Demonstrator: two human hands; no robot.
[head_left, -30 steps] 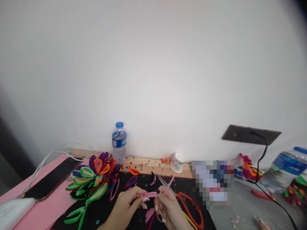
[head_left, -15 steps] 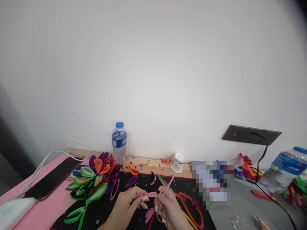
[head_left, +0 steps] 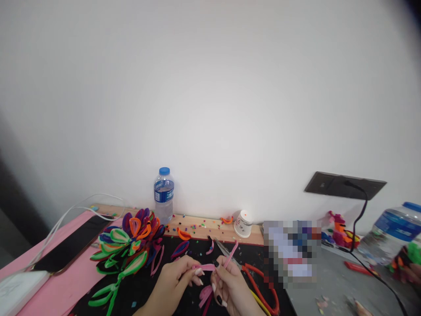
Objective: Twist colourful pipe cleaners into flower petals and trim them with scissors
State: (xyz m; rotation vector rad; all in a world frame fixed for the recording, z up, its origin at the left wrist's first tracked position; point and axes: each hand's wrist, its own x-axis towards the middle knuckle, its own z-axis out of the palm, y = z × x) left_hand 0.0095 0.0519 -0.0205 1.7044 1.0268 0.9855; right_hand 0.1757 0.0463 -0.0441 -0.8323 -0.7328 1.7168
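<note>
A pink fuzzy strip is stretched between my two hands above the black mat. My left hand pinches its left end between thumb and fingers. The fingers of my right hand are closed on the strip's other part, and a free end points up past them. Below and between the hands lies a looped pink piece, partly hidden by my right hand. Orange-handled scissors rest beside my right hand, blades pointing up and left. A multicoloured fuzzy flower bunch lies left of my left hand.
Along the wall stand a water bottle and an upturned paper cup, with small beads scattered around. A phone lies on pink sheets at left. At right are another bottle, a black cable and another person's hand at the edge.
My hands and the pink strip have hardly moved. At the far right edge, another person's hand and the green fuzzy piece near it have shifted.
</note>
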